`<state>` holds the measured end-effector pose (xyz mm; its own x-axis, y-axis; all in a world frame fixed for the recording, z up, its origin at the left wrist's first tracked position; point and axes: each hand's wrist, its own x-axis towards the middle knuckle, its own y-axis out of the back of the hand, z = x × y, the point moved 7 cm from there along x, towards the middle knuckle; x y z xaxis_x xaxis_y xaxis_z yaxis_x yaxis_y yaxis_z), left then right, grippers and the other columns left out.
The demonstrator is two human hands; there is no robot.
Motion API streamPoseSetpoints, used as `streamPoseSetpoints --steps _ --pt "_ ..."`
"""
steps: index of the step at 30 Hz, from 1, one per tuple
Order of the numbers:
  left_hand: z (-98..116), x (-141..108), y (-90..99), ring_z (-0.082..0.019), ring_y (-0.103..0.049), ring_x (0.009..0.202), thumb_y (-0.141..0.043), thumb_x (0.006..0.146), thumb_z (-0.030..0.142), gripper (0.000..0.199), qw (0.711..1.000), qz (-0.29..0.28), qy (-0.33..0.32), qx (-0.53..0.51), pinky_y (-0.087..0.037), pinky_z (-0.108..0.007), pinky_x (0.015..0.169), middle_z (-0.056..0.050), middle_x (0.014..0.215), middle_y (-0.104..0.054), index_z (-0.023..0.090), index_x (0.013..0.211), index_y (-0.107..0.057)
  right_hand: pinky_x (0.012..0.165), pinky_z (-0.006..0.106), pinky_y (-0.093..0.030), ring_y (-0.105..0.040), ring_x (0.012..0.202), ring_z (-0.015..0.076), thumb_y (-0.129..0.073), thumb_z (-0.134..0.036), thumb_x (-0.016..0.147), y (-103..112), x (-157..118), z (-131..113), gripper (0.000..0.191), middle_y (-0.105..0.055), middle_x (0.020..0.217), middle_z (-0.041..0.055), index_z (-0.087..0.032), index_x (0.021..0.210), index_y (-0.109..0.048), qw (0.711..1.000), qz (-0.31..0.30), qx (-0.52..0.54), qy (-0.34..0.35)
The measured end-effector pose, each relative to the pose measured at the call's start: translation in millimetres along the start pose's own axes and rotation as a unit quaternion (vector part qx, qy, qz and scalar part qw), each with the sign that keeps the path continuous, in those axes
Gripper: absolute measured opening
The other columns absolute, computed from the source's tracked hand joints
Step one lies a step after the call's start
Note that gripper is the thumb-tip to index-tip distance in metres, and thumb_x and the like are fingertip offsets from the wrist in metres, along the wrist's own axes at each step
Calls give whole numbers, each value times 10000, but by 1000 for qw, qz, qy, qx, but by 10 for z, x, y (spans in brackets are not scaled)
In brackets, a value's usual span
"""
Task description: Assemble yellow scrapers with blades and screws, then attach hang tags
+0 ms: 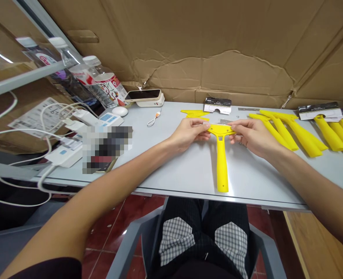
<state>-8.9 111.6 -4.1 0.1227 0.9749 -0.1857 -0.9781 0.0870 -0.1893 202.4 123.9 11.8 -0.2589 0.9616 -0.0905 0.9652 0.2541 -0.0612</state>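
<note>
A yellow scraper [222,164] points its handle toward me over the grey table. My left hand [186,135] pinches the left end of its wide head, and my right hand [253,136] pinches the right end. Along the head's far edge a thin metal blade [225,121] shows between my fingertips; its ends are partly hidden by them. Just beyond my left hand lie yellow scraper parts [195,113]. To the right of my right hand rest several more yellow scrapers [305,137], handles toward me.
A small black-and-white box [217,105] stands at the back, with a loose metal strip [248,109] beside it. More boxes [319,111] are at the right. On the left are a phone [144,95], a white mouse [119,111], power strips [63,153] with cables, and bottles [110,83].
</note>
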Motion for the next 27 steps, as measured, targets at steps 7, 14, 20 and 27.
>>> streamPoseSetpoints --steps 7,14,20,27 --pt "23 -19 1 -132 -774 693 -770 1055 70 35 999 17 -29 2 -665 -290 763 -103 901 -848 64 1070 -801 658 266 -674 -756 703 149 -935 -185 893 12 1 -6 83 -842 998 114 -179 954 -878 1000 -16 -18 6" --pt "74 -77 -27 -141 -773 679 -797 1033 72 49 999 26 -37 16 -674 -310 776 -92 872 -844 68 1080 -784 669 255 -661 -742 695 135 -1080 -308 768 19 4 30 299 -849 935 96 -177 961 -893 999 -37 -17 2" --pt "101 -63 -23 -133 -781 656 -756 1069 89 108 999 19 -51 -4 -672 -285 739 -49 814 -835 95 1174 -775 717 280 -690 -776 719 159 -1092 -302 748 25 2 10 299 -871 988 122 -171 940 -904 999 -34 2 5" --pt "84 -60 -20 -121 -787 700 -757 1062 77 88 998 9 -58 -11 -690 -294 800 -83 916 -867 77 1080 -844 678 275 -684 -764 671 150 -1016 -225 849 63 5 4 170 -869 963 122 -175 959 -897 999 -15 -32 -15"
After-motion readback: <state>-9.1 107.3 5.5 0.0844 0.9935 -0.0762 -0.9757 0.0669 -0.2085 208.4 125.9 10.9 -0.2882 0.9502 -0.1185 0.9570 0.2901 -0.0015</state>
